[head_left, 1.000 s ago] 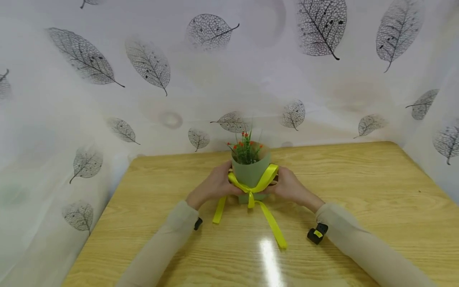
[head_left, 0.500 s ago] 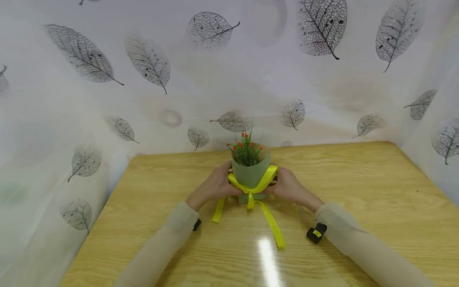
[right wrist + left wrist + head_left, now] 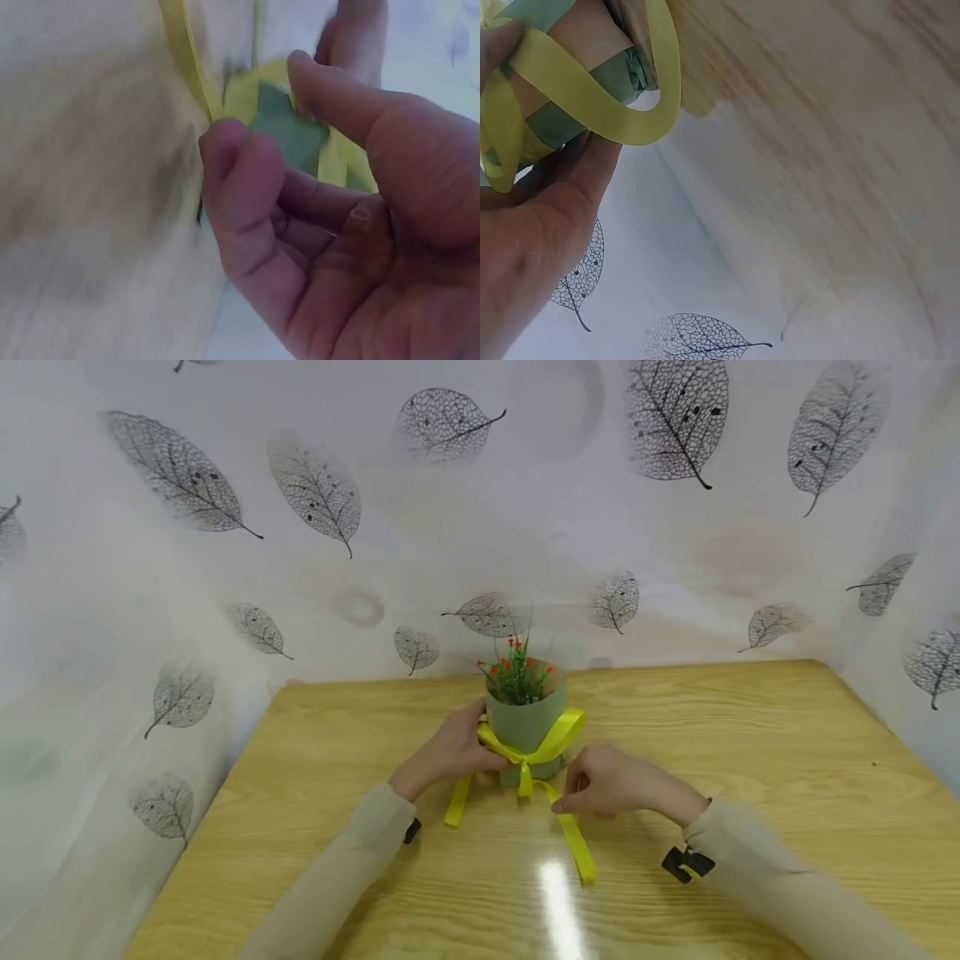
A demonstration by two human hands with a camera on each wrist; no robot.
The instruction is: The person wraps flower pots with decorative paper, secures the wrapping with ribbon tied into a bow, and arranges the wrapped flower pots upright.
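Note:
A small bouquet of red flowers with green stems (image 3: 517,678) stands wrapped in green paper (image 3: 534,723) on the table. Tied round it in a bow is a yellow ribbon (image 3: 556,737), its two tails trailing down in front. My left hand (image 3: 453,745) grips the bouquet's left side, thumb across the front near the knot; the left wrist view shows fingers behind a ribbon loop (image 3: 634,126). Just right of the bouquet, my right hand (image 3: 617,783) is at the right ribbon tail (image 3: 576,850), fingers bent, with thumb and index finger apart in the right wrist view.
The wooden table (image 3: 750,735) reaches back to a pale cloth backdrop (image 3: 495,535) printed with dark leaf shapes, which also rises on the left and right. A bright light reflection (image 3: 558,902) lies on the table in front of the bouquet.
My right hand has let go of the bouquet's right side and moved down and toward me to the right ribbon tail. My left hand and the bouquet stay in place.

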